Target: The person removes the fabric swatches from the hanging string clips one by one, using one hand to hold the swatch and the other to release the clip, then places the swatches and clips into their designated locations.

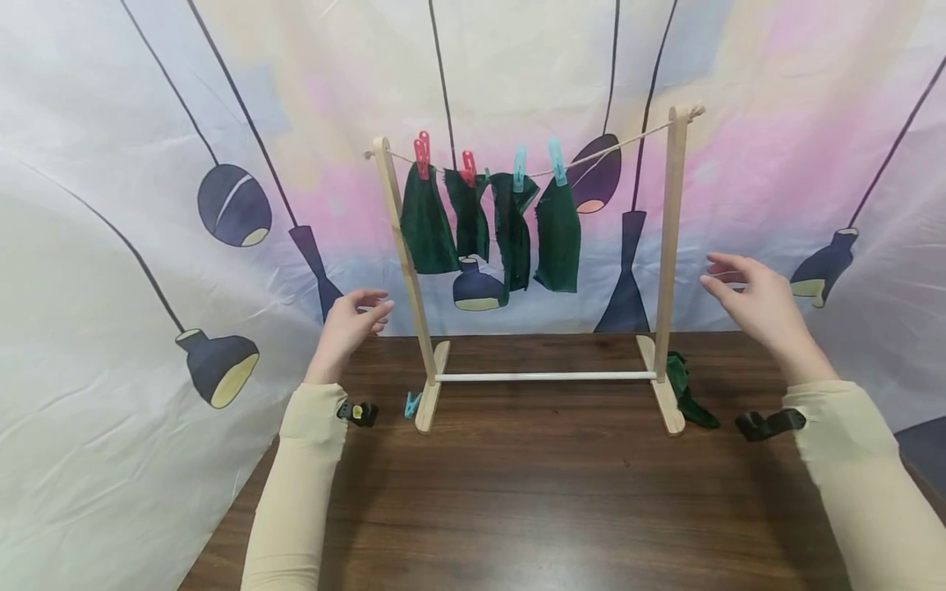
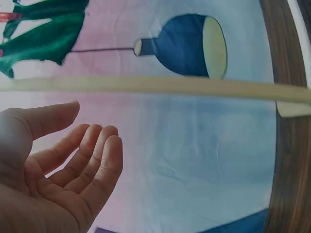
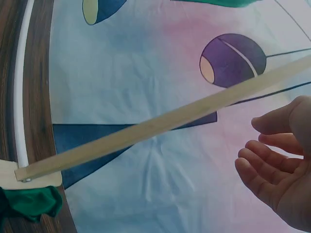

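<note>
Four-sided dark green cloths (image 1: 559,242) hang in a row from a string (image 1: 636,138) tied between two wooden posts. Two red clothespins (image 1: 469,168) grip the cloths on the left, and light blue clothespins (image 1: 557,162) those on the right. My left hand (image 1: 355,324) hovers just left of the left post (image 1: 406,254), fingers loosely bent, holding nothing. To the right of the right post (image 1: 671,246), my right hand (image 1: 757,300) is raised with relaxed fingers and nothing in it. Both wrist views show the palms bare, apart from the posts.
A blue clothespin (image 1: 411,405) lies by the left foot of the rack. Another green cloth (image 1: 689,394) is crumpled beside the right foot. A white rod (image 1: 547,377) joins the feet on the brown table (image 1: 517,492). Behind hangs a curtain (image 1: 310,98) printed with lamps.
</note>
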The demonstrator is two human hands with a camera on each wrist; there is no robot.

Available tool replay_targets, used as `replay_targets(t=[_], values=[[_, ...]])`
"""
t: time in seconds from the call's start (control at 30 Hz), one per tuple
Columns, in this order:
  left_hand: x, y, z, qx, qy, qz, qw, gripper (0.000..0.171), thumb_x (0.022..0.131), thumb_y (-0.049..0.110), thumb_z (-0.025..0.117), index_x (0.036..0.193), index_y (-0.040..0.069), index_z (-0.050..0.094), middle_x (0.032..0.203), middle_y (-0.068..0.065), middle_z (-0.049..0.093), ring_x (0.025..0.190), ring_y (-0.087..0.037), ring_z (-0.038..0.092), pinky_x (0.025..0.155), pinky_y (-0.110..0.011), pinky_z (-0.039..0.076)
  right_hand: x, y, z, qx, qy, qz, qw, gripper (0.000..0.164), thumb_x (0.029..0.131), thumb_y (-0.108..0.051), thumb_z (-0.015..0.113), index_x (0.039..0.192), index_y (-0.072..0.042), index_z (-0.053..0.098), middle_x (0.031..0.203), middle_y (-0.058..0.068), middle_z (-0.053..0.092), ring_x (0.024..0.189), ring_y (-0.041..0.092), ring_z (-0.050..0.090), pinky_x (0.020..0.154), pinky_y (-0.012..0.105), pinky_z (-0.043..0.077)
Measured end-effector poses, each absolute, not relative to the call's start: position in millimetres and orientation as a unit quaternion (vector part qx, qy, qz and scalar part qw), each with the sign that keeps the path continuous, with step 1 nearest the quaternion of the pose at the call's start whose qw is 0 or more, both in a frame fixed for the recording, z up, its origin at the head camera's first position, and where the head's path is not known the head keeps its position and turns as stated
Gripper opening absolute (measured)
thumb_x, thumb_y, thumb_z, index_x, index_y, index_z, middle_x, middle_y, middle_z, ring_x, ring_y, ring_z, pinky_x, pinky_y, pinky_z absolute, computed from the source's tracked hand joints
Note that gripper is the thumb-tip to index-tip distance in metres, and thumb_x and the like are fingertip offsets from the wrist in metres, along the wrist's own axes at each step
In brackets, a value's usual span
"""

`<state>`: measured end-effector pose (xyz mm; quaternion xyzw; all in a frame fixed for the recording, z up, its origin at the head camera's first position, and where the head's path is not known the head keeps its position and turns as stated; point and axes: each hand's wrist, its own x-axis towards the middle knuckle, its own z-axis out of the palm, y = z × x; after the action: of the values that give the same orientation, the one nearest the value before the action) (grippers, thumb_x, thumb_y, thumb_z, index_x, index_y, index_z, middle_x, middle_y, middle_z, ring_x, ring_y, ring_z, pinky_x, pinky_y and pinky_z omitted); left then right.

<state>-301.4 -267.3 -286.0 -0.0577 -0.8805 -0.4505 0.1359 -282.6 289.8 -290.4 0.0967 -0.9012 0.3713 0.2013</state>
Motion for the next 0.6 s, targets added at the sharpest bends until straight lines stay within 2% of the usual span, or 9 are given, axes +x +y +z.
replay_targets(t=[0.2, 0.3, 0.4, 0.5, 0.6], values=[[-297.4, -249.9, -273.1, -0.09, -0.867, -0.463, 0.161, 0.047, 0.099, 0.032, 0.066, 0.133, 0.0, 0.061, 0.115, -0.02, 0.064, 0.099, -0.035, 0.069, 0.075, -0.022, 0.057, -278.5, 276.0, -286.0, 0.113, -0.887, 0.378, 0.242, 0.053, 0.105, -0.035, 0.051, 0.149, -0.005, 0.048, 0.13, 0.025, 0.06, 0.118, 0.045, 0.056, 0.093, 0.061, 0.046], [-292.0, -236.9, -263.6, -0.109, -0.86, -0.469, 0.169, 0.045, 0.099, 0.03, 0.067, 0.132, 0.0, 0.062, 0.114, -0.019, 0.064, 0.099, -0.037, 0.068, 0.076, -0.023, 0.058, -277.8, 268.3, -282.5, 0.122, -0.88, 0.378, 0.261, 0.05, 0.105, -0.034, 0.053, 0.147, -0.007, 0.052, 0.126, 0.023, 0.063, 0.114, 0.04, 0.059, 0.093, 0.056, 0.047], [-286.8, -222.9, -254.4, -0.13, -0.854, -0.473, 0.172, 0.042, 0.099, 0.026, 0.067, 0.132, 0.0, 0.062, 0.113, -0.019, 0.064, 0.098, -0.038, 0.068, 0.078, -0.025, 0.058, -276.5, 261.5, -278.6, 0.127, -0.874, 0.379, 0.277, 0.047, 0.104, -0.032, 0.056, 0.144, -0.009, 0.055, 0.122, 0.021, 0.066, 0.108, 0.037, 0.062, 0.09, 0.035, 0.051], [-285.3, -211.0, -245.6, -0.152, -0.847, -0.481, 0.17, 0.042, 0.099, 0.025, 0.068, 0.132, 0.001, 0.062, 0.113, -0.019, 0.066, 0.099, -0.036, 0.068, 0.08, -0.026, 0.058, -276.8, 254.2, -274.4, 0.135, -0.868, 0.384, 0.285, 0.045, 0.103, -0.031, 0.058, 0.142, -0.009, 0.058, 0.12, 0.018, 0.067, 0.106, 0.032, 0.063, 0.082, 0.014, 0.045], [-284.9, -199.9, -235.5, -0.174, -0.833, -0.496, 0.169, 0.043, 0.098, 0.026, 0.069, 0.133, 0.001, 0.061, 0.113, -0.02, 0.067, 0.099, -0.033, 0.068, 0.083, -0.026, 0.057, -278.9, 245.8, -269.6, 0.143, -0.862, 0.392, 0.287, 0.045, 0.102, -0.032, 0.059, 0.141, -0.009, 0.059, 0.12, 0.017, 0.068, 0.104, 0.022, 0.063, 0.079, 0.007, 0.041]])
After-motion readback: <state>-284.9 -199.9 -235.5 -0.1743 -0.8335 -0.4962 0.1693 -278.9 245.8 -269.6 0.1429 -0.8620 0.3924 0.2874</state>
